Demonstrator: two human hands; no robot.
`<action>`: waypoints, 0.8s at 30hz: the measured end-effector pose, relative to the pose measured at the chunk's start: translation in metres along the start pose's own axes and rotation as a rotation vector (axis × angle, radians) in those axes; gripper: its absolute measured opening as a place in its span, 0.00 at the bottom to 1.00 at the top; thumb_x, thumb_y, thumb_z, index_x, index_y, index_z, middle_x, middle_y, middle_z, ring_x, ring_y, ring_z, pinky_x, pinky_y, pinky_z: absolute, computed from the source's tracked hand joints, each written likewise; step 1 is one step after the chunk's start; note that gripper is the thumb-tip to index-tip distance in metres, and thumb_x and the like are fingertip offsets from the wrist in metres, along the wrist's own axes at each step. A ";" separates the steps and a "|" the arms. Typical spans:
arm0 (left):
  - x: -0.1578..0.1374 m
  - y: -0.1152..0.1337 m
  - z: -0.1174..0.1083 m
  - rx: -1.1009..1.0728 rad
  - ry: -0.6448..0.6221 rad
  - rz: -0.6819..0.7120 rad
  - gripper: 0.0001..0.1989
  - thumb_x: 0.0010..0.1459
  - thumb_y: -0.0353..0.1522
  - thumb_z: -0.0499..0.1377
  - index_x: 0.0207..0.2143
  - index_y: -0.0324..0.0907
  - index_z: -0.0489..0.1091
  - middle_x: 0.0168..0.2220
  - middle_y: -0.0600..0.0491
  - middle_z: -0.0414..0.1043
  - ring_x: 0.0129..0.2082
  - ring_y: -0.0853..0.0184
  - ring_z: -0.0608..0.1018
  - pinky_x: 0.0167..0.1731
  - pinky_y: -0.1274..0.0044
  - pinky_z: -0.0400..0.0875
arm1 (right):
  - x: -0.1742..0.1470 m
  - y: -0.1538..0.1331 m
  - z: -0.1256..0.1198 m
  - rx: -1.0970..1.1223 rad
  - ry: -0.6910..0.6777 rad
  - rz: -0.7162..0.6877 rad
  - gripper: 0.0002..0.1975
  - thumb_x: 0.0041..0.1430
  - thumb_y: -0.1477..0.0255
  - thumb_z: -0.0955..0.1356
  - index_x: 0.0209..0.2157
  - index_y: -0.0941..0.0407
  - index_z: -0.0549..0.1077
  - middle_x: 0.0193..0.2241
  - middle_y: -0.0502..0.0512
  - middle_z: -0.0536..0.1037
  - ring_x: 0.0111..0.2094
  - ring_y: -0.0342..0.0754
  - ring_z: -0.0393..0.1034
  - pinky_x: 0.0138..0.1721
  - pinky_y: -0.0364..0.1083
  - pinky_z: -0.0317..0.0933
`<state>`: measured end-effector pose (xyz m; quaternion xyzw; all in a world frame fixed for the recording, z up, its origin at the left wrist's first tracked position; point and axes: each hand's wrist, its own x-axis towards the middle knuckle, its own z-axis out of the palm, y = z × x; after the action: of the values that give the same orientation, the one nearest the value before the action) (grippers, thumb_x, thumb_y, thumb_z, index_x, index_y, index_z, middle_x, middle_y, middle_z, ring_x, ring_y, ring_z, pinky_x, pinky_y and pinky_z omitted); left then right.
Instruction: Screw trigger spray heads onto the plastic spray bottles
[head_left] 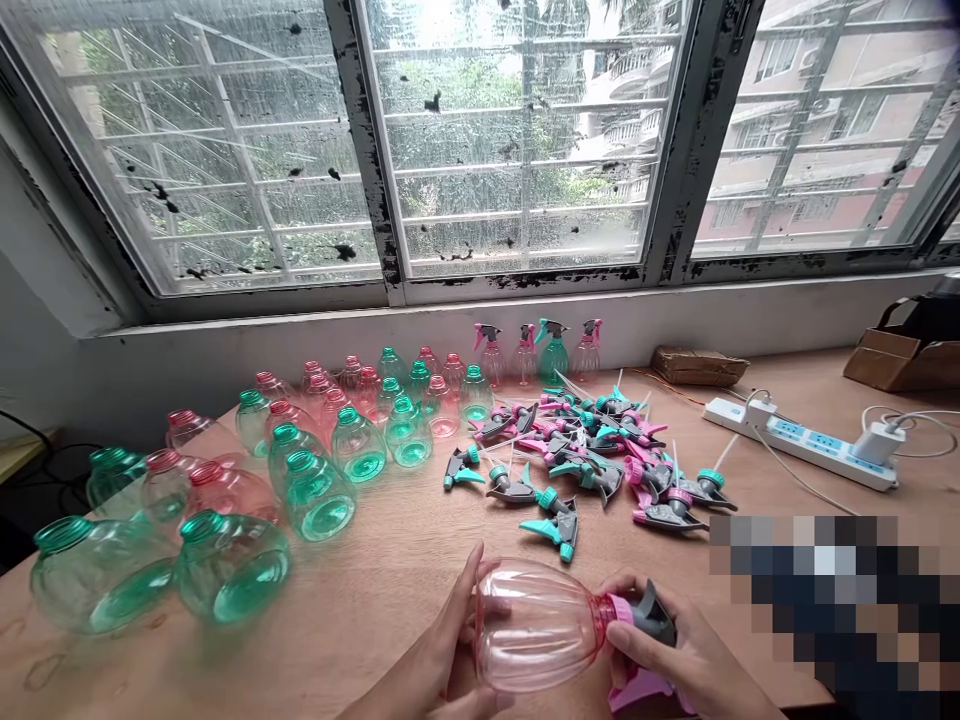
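Note:
Low over the table's front edge, a clear pink spray bottle [536, 625] lies sideways between my hands. My left hand [450, 640] grips its base, fingers and thumb around the bottom end. At the neck, my right hand [660, 640] closes on the pink collar of a grey and pink spray head [654, 612], which sits on the bottle's mouth. Part of the trigger shows below the right hand. Just beyond the bottle lies a grey and teal spray head [559, 525], the nearest of a loose pile of spray heads [592, 440].
Several open green bottles [232, 570] and pink bottles [232, 490] stand on the left. Against the wall stand finished-looking bottles with heads, one a green spray bottle [553, 355]. A white power strip [802, 440] with cables, a brown packet [697, 366] and a cardboard box [904, 350] are at right.

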<state>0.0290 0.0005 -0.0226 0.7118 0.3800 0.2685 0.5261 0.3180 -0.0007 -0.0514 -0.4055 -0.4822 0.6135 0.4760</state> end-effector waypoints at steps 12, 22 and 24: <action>-0.002 -0.003 -0.002 0.012 -0.017 0.009 0.49 0.62 0.38 0.63 0.71 0.57 0.30 0.74 0.53 0.39 0.71 0.52 0.53 0.67 0.66 0.53 | 0.001 0.002 -0.001 0.017 -0.011 -0.001 0.18 0.53 0.58 0.77 0.35 0.57 0.74 0.20 0.50 0.83 0.21 0.48 0.77 0.25 0.44 0.69; 0.000 -0.001 -0.001 -0.068 -0.019 0.026 0.53 0.60 0.42 0.65 0.71 0.57 0.27 0.74 0.50 0.43 0.66 0.52 0.64 0.62 0.67 0.61 | 0.001 0.004 -0.001 0.012 -0.010 -0.006 0.17 0.53 0.59 0.77 0.35 0.57 0.74 0.19 0.50 0.83 0.21 0.48 0.77 0.24 0.43 0.68; -0.001 -0.001 -0.001 -0.097 -0.029 0.022 0.50 0.61 0.44 0.64 0.71 0.55 0.30 0.74 0.49 0.42 0.66 0.52 0.64 0.64 0.66 0.58 | 0.001 0.004 -0.001 0.018 -0.011 -0.014 0.16 0.54 0.60 0.77 0.35 0.57 0.74 0.19 0.50 0.83 0.21 0.48 0.77 0.24 0.42 0.68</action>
<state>0.0272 0.0007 -0.0228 0.6933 0.3510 0.2824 0.5625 0.3183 0.0000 -0.0552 -0.3943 -0.4820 0.6169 0.4813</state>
